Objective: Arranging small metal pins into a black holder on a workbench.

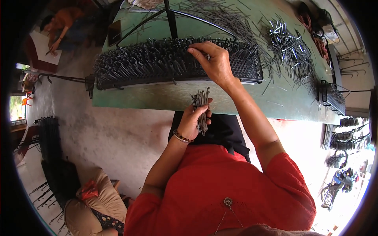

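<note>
My left hand (190, 122) is closed around an upright bundle of thin grey metal rods (201, 103) with small looped ends, just in front of the table's near edge. Beyond it, my right hand (216, 65) is over a long black rack (138, 83) with a perforated top. Thumb and forefinger are drawn together at the rods in the rack, and what lies between their tips is too small to make out. Dark rods with looped tops (141, 59) stand densely over the rack's left and middle. Toward its right end, bare holes (246, 63) show.
Loose rods (232, 19) and a shinier pile (289, 49) lie across the green table (130, 98). A black frame (172, 21) rises behind the rack. A smaller rack (334, 96) sits at the right edge. One person (65, 23) works at far left; another (90, 204) sits lower left.
</note>
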Tool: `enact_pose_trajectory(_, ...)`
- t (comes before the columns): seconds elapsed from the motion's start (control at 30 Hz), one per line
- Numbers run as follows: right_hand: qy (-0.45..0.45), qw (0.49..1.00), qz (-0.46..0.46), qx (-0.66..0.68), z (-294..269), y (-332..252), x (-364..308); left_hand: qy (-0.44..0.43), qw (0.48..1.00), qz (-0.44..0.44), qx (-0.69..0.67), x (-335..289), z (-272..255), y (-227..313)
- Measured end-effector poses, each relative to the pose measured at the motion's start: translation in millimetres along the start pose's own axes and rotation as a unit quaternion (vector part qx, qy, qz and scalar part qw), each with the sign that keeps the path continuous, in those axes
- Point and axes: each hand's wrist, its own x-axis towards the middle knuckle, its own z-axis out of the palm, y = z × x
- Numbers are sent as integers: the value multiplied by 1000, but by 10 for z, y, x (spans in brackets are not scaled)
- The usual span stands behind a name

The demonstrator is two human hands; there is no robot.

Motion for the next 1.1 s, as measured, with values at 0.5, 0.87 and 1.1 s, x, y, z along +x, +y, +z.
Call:
enact_pose_trajectory(0.5,-78,946,-181,-256,5,-18,-95,15,1000,21,1,-17,-39,1)
enact_pose_trajectory(0.87,-106,930,-203,-288,30,-47,-60,2,1000,19,-10,-25,-30,10)
enact_pose_trajectory(1.1,-93,933,-193,-288,-26,-65,-91,16,999,30,-17,-46,-57,25)
